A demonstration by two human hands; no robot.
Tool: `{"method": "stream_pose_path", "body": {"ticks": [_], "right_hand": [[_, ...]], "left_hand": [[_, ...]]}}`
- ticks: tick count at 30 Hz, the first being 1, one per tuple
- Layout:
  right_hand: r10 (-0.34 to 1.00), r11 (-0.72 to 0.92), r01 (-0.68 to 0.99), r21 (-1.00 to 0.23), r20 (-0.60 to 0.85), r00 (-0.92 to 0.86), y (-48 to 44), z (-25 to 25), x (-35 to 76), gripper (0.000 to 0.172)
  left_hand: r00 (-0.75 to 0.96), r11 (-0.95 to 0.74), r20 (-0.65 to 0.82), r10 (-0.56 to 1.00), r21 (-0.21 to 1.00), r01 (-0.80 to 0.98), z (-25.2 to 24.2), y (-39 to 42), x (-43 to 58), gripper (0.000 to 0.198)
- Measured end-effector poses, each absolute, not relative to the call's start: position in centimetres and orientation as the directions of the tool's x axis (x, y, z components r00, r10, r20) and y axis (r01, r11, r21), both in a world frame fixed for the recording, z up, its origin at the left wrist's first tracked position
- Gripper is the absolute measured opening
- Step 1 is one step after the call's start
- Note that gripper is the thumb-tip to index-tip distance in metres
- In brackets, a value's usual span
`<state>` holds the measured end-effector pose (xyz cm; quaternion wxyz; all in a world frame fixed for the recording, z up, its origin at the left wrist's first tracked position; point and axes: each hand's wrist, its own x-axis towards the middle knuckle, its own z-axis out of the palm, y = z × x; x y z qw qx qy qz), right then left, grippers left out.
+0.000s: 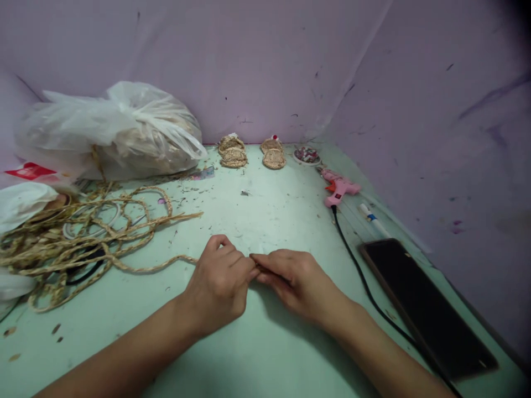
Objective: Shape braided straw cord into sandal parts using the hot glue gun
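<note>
A braided straw cord [153, 269] runs from a loose tangle on the left into my left hand [222, 279], whose fingers are curled round it. My right hand [301, 282] meets the left fingertips at the middle of the table, its thumb and fingers pinched together. A small brown bit shows between the two hands; most of what the fingers hold is hidden. Both hands are just above the pale green tabletop [199, 365].
Behind the cord tangle lies a stuffed plastic bag [120, 132]. Two small woven straw slippers [233, 152] [272, 153] stand by the wall, near a dish of beads [307, 156]. On the right are a pink glue gun [340, 188], its black cable [357, 260], a marker [373, 219] and a dark phone [427, 304].
</note>
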<state>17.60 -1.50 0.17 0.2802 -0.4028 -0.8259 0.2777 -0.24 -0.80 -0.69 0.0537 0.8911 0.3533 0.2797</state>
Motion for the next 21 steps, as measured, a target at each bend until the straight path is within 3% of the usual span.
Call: {"method": "stream_pose_path", "body": {"ticks": [10, 15, 21], "right_hand": [[0.897, 0.403, 0.608, -0.684, 0.165, -0.409, -1.1, -0.2, 18.4, 0.018], [0.902, 0.39, 0.601, -0.698, 0.158, -0.403, -1.0, -0.3, 18.2, 0.017], [0.912, 0.37, 0.614, -0.697, 0.147, -0.382, -1.1, -0.5, 18.1, 0.017]], "left_hand": [[0.597, -0.606, 0.217, 0.773, 0.534, 0.59, 0.2, 0.2, -2.0, 0.022], [0.579, -0.565, 0.196, 0.792, 0.596, 0.571, -0.2, 0.3, -2.0, 0.02], [0.518, -0.568, 0.278, 0.809, 0.596, 0.568, -0.6, 0.2, -1.7, 0.013]]}}
